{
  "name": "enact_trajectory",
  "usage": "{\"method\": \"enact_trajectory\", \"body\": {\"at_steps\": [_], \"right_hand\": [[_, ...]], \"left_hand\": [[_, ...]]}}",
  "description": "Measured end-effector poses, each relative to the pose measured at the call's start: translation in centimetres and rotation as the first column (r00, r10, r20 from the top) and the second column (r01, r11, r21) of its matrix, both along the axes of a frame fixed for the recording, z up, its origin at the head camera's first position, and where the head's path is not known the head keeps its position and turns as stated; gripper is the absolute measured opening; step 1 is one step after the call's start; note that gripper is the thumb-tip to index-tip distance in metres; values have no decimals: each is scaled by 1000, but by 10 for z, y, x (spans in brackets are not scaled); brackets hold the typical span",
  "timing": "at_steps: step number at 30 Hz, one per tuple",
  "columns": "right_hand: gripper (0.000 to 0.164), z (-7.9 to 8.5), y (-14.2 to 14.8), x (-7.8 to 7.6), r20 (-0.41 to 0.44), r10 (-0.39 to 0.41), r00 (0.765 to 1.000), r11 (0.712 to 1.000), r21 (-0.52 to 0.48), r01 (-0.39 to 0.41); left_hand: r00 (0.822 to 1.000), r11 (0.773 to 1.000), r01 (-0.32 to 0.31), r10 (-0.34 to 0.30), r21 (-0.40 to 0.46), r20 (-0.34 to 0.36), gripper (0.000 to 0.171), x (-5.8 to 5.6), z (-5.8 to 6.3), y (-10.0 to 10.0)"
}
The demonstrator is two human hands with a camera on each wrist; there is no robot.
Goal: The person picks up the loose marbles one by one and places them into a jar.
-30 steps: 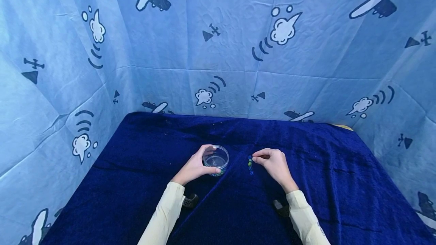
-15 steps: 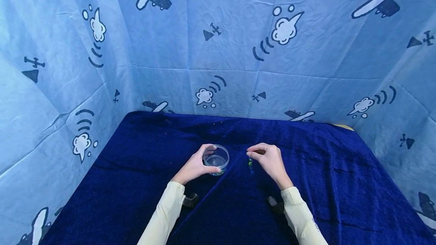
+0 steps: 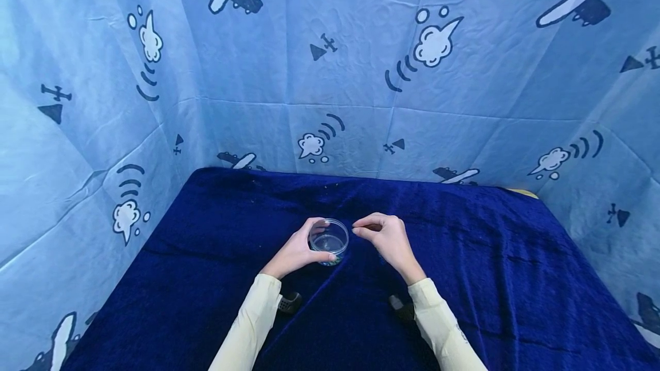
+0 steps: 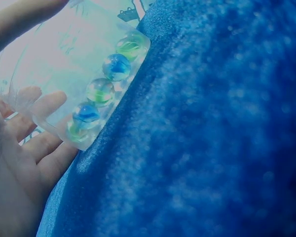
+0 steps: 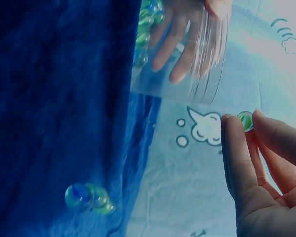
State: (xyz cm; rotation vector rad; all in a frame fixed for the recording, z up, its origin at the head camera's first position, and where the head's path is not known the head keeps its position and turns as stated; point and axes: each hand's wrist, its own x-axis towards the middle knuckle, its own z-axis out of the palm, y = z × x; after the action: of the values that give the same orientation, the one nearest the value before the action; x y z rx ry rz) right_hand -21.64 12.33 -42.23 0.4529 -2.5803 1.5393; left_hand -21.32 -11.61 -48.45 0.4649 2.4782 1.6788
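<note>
My left hand (image 3: pixel 296 252) grips a clear round open-topped jar (image 3: pixel 330 240) from its left side, thumb in front and fingers behind. Blue and green swirled marbles (image 4: pixel 117 67) lie along the jar's bottom. Just right of the jar's rim, my right hand (image 3: pixel 389 239) pinches a clear marble with a green swirl (image 5: pixel 245 121) between thumb and fingertips. A short row of loose blue and green marbles (image 5: pixel 81 197) rests on the cloth; in the head view the right hand and wrist mostly hide it.
Dark blue velvety cloth (image 3: pixel 247 216) with folds covers the table. Light blue fabric walls (image 3: pixel 356 73) printed with planes and clouds stand behind and at both sides. A yellow patch (image 3: pixel 523 193) shows at the far right corner.
My right hand has lifted a marble from the row on the cloth and moved left, close to the jar. The left hand and jar have stayed nearly still.
</note>
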Motion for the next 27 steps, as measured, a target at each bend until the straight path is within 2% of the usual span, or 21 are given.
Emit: {"method": "enact_trajectory", "body": {"at_steps": [27], "right_hand": [[6, -6, -28, 4, -57, 63, 996, 998, 11, -62]], "left_hand": [[1000, 1000, 12, -12, -15, 0, 79, 0, 0, -1]]}}
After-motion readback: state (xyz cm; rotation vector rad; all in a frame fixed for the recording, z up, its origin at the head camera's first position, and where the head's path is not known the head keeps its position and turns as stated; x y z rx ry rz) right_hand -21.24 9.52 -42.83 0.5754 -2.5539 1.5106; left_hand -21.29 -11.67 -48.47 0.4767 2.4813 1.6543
